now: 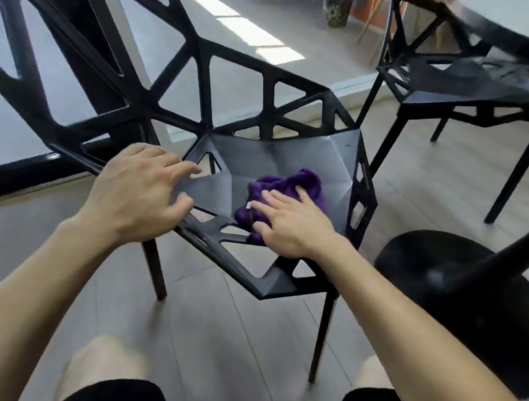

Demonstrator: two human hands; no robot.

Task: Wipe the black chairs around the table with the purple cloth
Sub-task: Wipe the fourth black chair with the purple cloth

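- My right hand lies flat on the cloth, fingers nearly straight, pressing it down rather than clutching it.
- The cloth sits bunched on the near chair's seat, toward its right front.
- My left hand rests on the seat's left edge, fingers spread and loosely bent, holding nothing. I judge it steadies the chair.
- I judge I am mid-wipe on this seat, with the backrest lattice and legs probably yet to do.
- A second chair stands under the table at right, well apart from the cloth. It is blurred, so I cannot tell whether it is clean.
- I reckon most of the task is left.
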